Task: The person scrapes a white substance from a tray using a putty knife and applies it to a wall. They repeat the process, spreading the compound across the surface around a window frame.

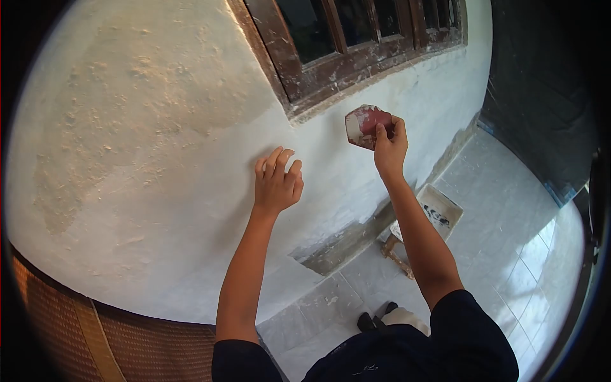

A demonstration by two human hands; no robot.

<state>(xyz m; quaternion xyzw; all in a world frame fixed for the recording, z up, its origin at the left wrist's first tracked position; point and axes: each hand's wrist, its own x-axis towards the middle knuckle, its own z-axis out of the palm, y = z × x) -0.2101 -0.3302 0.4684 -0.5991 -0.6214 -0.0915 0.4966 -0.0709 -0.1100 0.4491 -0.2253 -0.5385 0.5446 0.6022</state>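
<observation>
Right hand (390,148) holds sandpaper (364,125) flat against wall (159,159).

This looks like a house under repair, seen from just outside or on a porch. The wall (159,146) is rough white plaster with bare sandy patches, unpainted. A worn wooden window frame (344,57) carries plaster smears. Grey tiles (509,210) cover the floor, and a small stool (423,223) stands against the wall's base.
</observation>
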